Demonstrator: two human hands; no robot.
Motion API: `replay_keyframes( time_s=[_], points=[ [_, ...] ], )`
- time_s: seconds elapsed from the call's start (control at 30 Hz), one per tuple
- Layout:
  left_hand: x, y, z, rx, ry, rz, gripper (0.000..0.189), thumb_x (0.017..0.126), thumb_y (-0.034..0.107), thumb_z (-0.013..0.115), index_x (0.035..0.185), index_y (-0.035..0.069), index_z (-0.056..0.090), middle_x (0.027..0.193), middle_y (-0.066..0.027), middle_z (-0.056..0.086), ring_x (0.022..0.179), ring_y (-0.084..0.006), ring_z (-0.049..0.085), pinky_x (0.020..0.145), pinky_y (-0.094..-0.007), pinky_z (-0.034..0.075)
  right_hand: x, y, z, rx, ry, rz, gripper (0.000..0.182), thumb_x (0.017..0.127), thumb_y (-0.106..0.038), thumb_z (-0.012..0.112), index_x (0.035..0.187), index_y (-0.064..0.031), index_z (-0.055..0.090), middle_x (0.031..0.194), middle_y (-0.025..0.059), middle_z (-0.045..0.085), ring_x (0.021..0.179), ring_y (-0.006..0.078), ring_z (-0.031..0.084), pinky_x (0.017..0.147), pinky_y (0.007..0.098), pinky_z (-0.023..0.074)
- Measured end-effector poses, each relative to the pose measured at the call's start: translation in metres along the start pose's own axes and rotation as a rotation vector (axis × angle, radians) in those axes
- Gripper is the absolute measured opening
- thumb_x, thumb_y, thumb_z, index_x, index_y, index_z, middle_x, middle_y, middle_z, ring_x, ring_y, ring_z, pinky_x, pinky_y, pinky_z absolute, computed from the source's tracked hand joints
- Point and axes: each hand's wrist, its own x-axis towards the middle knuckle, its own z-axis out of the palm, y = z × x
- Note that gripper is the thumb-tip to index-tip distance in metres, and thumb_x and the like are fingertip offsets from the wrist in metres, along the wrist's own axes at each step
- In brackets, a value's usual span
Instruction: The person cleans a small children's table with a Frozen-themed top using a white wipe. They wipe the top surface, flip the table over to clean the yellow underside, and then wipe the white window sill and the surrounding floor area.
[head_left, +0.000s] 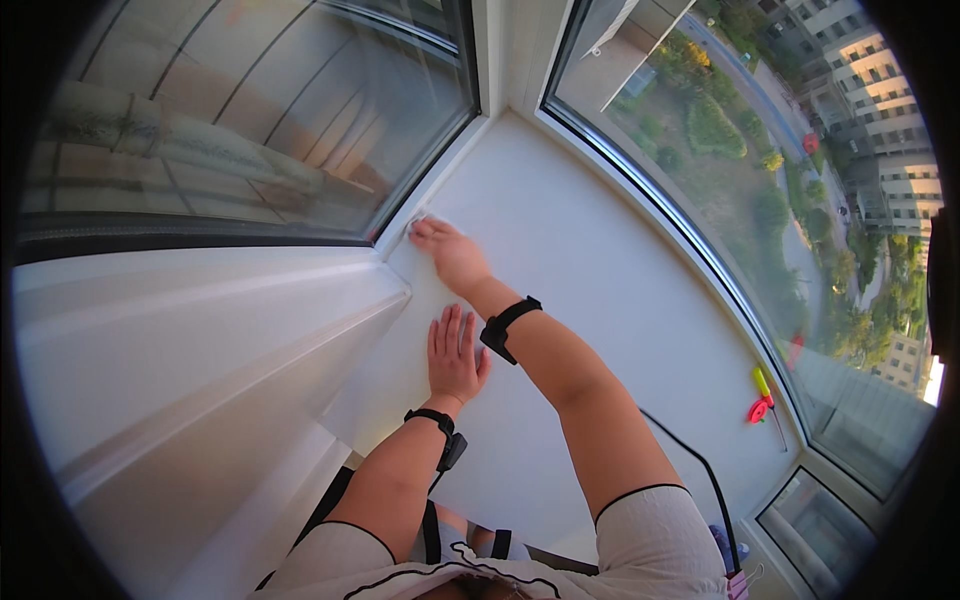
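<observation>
My right hand reaches across the white windowsill to the foot of the left window frame. Under its fingertips is a small whitish wad, perhaps a cloth or tissue, pressed where the sill meets the frame; most of it is hidden by the fingers. Nearer my body, my left hand lies palm down on the sill, fingers held out, with nothing in it. Each wrist wears a black strap with a small black device.
A small toy-like rod with a yellow-green handle and red reel lies by the right window frame. A black cable runs beside my right arm. White wall panelling borders the sill on the left.
</observation>
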Motion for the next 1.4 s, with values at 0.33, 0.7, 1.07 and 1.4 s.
replay_keyframes(
  time_s=[0.33,0.7,1.07,1.4],
  points=[
    [0.003,0.003,0.002,0.021,-0.028,-0.009,0.068,0.085,0.026,0.06,0.145,0.002,0.039,0.152,-0.0227,0.035,0.142,-0.0425,0.031,0.118,-0.0577,0.022,-0.068,0.034,-0.044,0.074,-0.199,-0.233,0.037,0.08,0.003,0.056,0.11,-0.0105,0.073,0.129,0.0024,0.065,0.131,0.0241,0.051,0.107,0.0339,0.0465],
    [-0.002,0.005,-0.002,0.042,-0.046,-0.028,0.066,0.086,0.027,0.059,0.145,0.003,0.04,0.154,-0.0211,0.035,0.144,-0.0388,0.031,0.118,-0.0559,0.023,-0.215,0.049,-0.153,-0.136,0.236,0.154,0.043,0.078,0.018,0.051,0.107,-0.0043,0.073,0.127,0.0108,0.066,0.125,0.0313,0.057,0.104,0.0397,0.0498],
    [0.002,0.002,-0.001,0.049,-0.03,0.005,0.064,0.088,0.027,0.057,0.145,0.002,0.041,0.153,-0.0224,0.036,0.143,-0.0396,0.032,0.118,-0.0563,0.025,-0.024,0.134,-0.172,-0.554,0.267,0.026,0.042,0.088,-0.005,0.053,0.129,-0.0096,0.06,0.139,0.0053,0.057,0.129,0.0259,0.051,0.104,0.0328,0.0472],
    [0.002,0.007,0.002,0.043,-0.027,0.006,0.067,0.087,0.026,0.057,0.147,0.002,0.039,0.153,-0.023,0.034,0.143,-0.04,0.031,0.118,-0.0555,0.024,-0.4,0.138,-0.262,-0.749,0.576,0.656,0.042,0.082,0.008,0.051,0.118,-0.0046,0.069,0.129,0.0156,0.064,0.123,0.0356,0.057,0.106,0.0421,0.0451]
  ],
)
